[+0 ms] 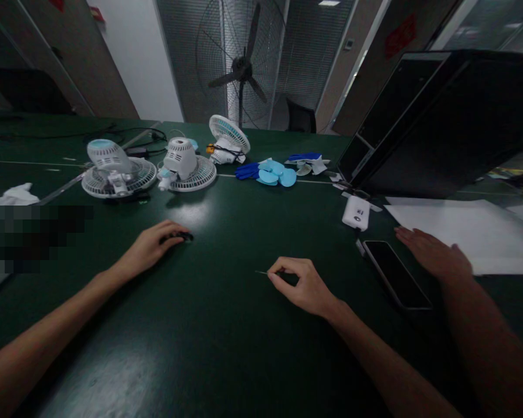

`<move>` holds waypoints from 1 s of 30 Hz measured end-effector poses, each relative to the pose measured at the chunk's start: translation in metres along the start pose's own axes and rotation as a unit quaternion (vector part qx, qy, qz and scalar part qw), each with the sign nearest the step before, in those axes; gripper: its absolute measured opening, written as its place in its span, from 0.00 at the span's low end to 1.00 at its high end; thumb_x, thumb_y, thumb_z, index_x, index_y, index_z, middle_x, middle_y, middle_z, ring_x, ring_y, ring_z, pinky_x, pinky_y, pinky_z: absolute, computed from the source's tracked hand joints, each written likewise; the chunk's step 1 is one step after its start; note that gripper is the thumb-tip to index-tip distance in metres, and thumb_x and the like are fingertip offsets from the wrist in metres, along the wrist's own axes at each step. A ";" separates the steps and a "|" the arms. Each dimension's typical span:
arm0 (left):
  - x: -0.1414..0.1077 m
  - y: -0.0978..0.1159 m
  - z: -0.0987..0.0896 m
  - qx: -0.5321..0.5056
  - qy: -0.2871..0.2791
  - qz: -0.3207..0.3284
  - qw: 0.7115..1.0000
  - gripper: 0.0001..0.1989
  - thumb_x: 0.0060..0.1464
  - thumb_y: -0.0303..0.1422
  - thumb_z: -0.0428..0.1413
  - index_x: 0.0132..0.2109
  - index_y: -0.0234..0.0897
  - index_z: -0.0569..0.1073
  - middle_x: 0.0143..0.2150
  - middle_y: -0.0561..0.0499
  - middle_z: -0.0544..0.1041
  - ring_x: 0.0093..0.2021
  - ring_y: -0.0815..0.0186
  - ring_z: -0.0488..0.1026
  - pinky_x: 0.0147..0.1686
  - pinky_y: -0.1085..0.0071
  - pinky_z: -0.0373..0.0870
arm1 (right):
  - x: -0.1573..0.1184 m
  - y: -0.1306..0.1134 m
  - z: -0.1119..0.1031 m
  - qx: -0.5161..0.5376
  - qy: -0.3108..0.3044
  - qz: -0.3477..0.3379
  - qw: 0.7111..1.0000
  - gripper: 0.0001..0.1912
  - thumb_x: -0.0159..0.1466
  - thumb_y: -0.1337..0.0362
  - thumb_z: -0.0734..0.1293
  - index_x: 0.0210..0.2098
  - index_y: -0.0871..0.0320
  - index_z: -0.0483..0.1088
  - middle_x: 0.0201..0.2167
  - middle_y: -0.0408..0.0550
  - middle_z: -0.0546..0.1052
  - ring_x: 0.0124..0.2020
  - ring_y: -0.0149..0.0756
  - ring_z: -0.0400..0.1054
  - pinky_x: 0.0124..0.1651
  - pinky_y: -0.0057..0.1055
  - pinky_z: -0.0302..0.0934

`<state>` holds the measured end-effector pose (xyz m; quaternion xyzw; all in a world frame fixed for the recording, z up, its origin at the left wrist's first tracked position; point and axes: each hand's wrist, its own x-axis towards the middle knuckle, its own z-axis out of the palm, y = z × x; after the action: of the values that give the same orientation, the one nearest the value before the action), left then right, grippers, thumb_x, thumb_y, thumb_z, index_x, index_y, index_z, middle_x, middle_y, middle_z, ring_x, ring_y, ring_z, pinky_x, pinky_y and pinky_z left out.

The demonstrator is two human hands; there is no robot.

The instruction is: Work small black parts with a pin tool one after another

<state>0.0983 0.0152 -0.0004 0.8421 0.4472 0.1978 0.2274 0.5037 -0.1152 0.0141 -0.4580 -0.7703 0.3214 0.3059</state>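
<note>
My left hand [154,247] rests over the dark green table with its fingers closed round a small black object [186,236]. Most of that object is hidden under the fingers, and I cannot make out its kind. To the right, my right hand [298,284] pinches a thin needle-like piece [260,271] between thumb and forefinger. Its narrow end points left, toward my other hand. The two hands are well apart, and bare tabletop [222,255] lies between them.
Small white fans [194,174] and light-blue fan blades [276,173] lie across the back. On the right are a phone [396,273], a white power bank [356,212], paper [483,232], a large black monitor [440,128] and another person's hand [438,255].
</note>
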 end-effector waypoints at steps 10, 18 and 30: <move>-0.028 -0.107 -0.072 0.119 0.139 -0.199 0.963 0.29 0.61 0.48 0.53 0.60 0.34 0.76 0.53 0.43 0.76 0.45 0.59 0.75 0.44 0.70 0.70 | 0.000 0.000 0.000 -0.003 -0.004 0.006 1.000 0.06 0.71 0.64 0.66 0.40 0.57 0.76 0.35 0.44 0.78 0.36 0.34 0.73 0.41 0.32 0.65; -0.036 -0.107 -0.081 0.198 0.150 -0.320 0.914 0.34 0.53 0.53 0.60 0.55 0.28 0.77 0.50 0.37 0.79 0.45 0.52 0.77 0.42 0.66 0.72 | -0.002 0.000 -0.002 -0.008 -0.019 0.009 1.000 0.08 0.72 0.62 0.65 0.41 0.57 0.76 0.37 0.45 0.79 0.38 0.35 0.73 0.43 0.33 0.65; -0.052 -0.108 -0.095 0.195 0.088 -0.385 0.898 0.21 0.55 0.46 0.57 0.47 0.36 0.83 0.48 0.42 0.82 0.41 0.52 0.78 0.38 0.65 0.72 | -0.002 0.002 -0.002 0.006 -0.026 0.009 1.000 0.07 0.72 0.62 0.66 0.41 0.57 0.76 0.38 0.45 0.79 0.39 0.35 0.74 0.43 0.32 0.67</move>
<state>-0.0513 0.0443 0.0107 0.6111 0.7840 0.0773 0.0769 0.5073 -0.1162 0.0133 -0.4542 -0.7723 0.3405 0.2852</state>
